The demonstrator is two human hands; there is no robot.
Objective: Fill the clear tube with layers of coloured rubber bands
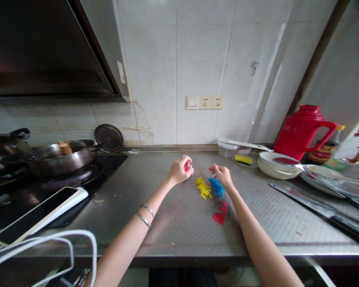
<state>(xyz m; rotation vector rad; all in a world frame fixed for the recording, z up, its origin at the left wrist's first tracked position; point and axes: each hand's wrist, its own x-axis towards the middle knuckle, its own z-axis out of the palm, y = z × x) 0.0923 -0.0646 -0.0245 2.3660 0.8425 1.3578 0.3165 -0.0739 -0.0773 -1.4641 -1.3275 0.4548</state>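
My left hand (179, 170) is raised just above the steel counter, its fingers curled round a small thing with red and pinkish parts; the fingers hide most of it. To its right, my right hand (223, 176) hovers at the upper edge of a pile of small blue pieces (216, 188). Its fingers are loosely bent and slightly apart, pointing left, with nothing visible in them. Between the hands and a little nearer lies a heap of thin yellow pieces (203, 187). Closer still, beside my right forearm, are flat red pieces (220, 214).
On the left, a pan (62, 159) sits on the stove near a phone (37, 215) on a white stand with a cable. At right are a yellow sponge (243, 160), stacked bowls (278, 169), a long knife (305, 203), plates and a red thermos (299, 131).
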